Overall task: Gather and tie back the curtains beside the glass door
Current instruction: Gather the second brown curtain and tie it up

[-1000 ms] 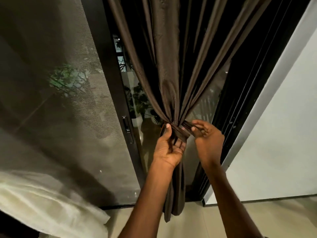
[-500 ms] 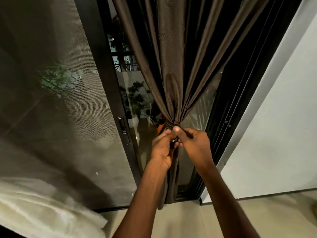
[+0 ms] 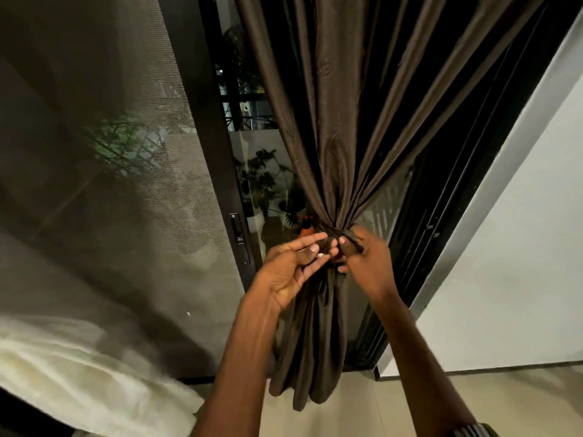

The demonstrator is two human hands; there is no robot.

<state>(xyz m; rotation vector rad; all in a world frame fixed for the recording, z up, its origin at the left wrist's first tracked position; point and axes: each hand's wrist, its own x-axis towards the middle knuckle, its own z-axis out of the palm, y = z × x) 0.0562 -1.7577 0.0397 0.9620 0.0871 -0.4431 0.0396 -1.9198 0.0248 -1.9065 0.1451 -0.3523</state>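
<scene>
A dark brown curtain (image 3: 331, 121) hangs beside the glass door (image 3: 249, 143), cinched into a narrow waist by a matching tie band (image 3: 330, 230). Below the waist the fabric falls in a loose bunch (image 3: 312, 342) that stops just above the floor. My left hand (image 3: 293, 266) is in front of the bunch, palm toward me and fingers spread, their tips at the waist. My right hand (image 3: 367, 263) is closed on the end of the tie band at the waist's right side. The knot itself is hidden behind my fingers.
A mesh screen panel (image 3: 110, 168) fills the left, edged by the black door frame (image 3: 217, 159) with a handle (image 3: 240, 239). Pale sheer fabric (image 3: 79, 373) lies bunched at lower left. A white wall (image 3: 511, 247) stands on the right, above a tiled floor (image 3: 353, 408). Potted plants show through the glass.
My left hand has let go of the band and spread its fingers. My right hand has shifted slightly right with the band end. The view has tilted down, showing more of the curtain's hem.
</scene>
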